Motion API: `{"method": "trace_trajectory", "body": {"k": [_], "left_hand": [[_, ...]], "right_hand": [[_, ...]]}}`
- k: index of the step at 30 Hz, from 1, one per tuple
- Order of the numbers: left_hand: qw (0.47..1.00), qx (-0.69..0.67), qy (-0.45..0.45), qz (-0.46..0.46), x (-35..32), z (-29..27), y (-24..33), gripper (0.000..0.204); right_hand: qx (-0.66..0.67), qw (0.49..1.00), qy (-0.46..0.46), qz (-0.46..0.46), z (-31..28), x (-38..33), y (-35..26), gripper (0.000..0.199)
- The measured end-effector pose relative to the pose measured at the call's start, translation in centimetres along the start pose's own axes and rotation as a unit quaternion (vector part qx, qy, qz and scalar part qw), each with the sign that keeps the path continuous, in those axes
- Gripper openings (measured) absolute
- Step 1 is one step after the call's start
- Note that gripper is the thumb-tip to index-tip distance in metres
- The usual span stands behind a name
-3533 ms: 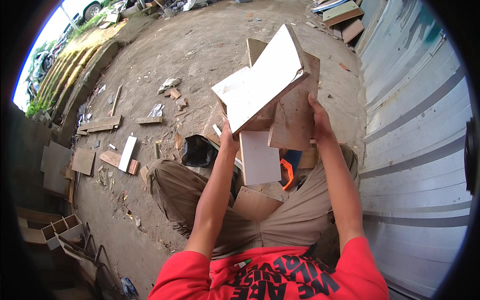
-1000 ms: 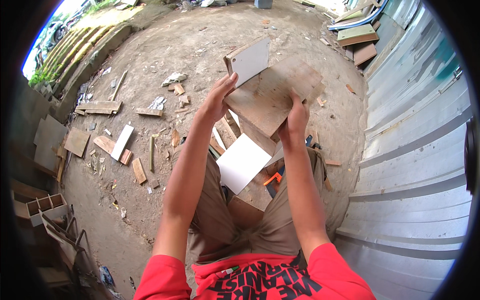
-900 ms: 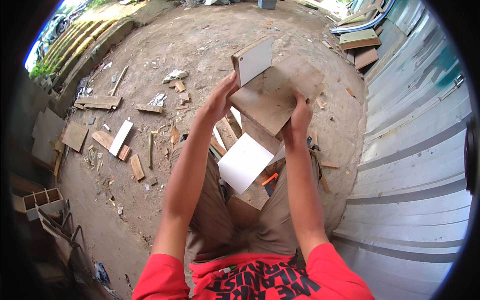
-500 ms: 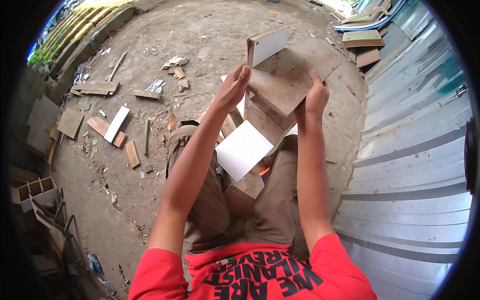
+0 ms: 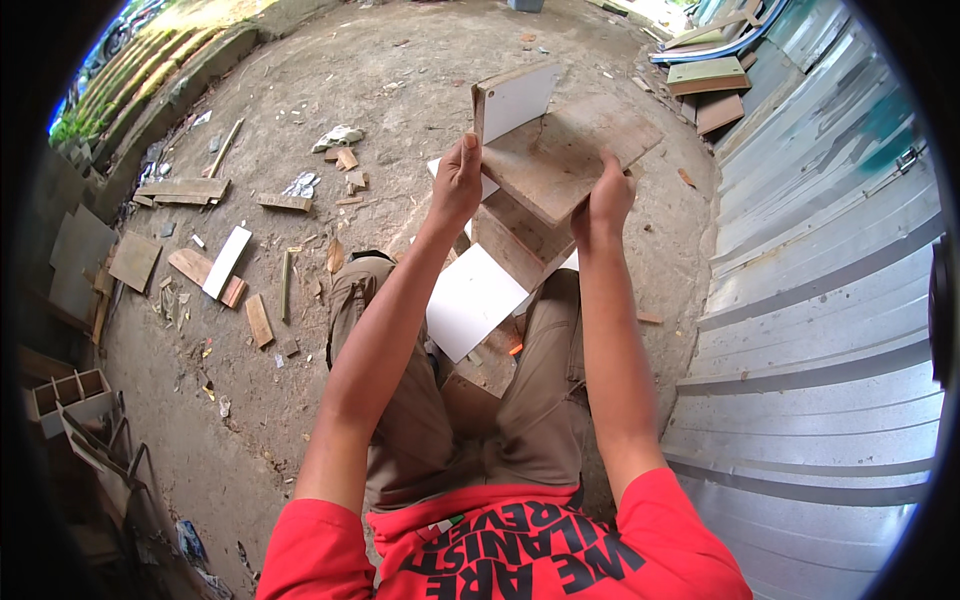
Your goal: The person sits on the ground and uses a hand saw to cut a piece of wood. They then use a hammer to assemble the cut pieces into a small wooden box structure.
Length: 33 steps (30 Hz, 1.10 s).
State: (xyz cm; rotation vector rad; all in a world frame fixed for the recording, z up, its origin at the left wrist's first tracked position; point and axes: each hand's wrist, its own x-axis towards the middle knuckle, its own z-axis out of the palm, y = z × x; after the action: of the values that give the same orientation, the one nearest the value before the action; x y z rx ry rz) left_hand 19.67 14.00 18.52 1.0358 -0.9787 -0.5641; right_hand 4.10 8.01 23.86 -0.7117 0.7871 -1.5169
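My left hand (image 5: 458, 182) and my right hand (image 5: 604, 202) hold up a worn brown wooden board (image 5: 565, 165) between them, in front of my knees. From the board's far left side rises a white-faced panel (image 5: 520, 103) with a bare wood edge; how the two are joined I cannot tell. My left fingers wrap the near left corner, thumb up, and my right thumb lies on top of the right edge. Beneath sits a brown wooden frame (image 5: 515, 245), partly hidden by the board. A white panel (image 5: 476, 302) slopes from it between my knees.
Wood offcuts (image 5: 205, 270) and a crumpled white cloth (image 5: 340, 137) lie on the dirt floor to the left. A divided wooden box (image 5: 80, 395) stands at the far left. A corrugated metal wall (image 5: 800, 340) runs along the right, with stacked boards (image 5: 710, 85) at its far end.
The whole view has shifted slightly, so the board and both hands appear a little further left. My grip on the board looks the same.
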Motion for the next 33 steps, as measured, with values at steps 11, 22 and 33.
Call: {"method": "trace_trajectory", "body": {"k": [11,22,33], "left_hand": [[0.999,-0.012,-0.045,0.017,0.3,-0.2,-0.5,0.051],[0.999,-0.022,-0.005,0.036,0.1,0.0,-0.9,0.049],[0.997,0.053,-0.059,-0.011,0.0,-0.7,0.4,0.054]], "right_hand": [[0.014,1.000,-0.006,0.026,-1.2,1.1,-0.1,0.042],[0.049,0.997,-0.056,0.016,-1.5,1.1,0.7,0.046],[0.038,0.999,-0.010,0.009,-0.5,0.1,0.2,0.042]]}}
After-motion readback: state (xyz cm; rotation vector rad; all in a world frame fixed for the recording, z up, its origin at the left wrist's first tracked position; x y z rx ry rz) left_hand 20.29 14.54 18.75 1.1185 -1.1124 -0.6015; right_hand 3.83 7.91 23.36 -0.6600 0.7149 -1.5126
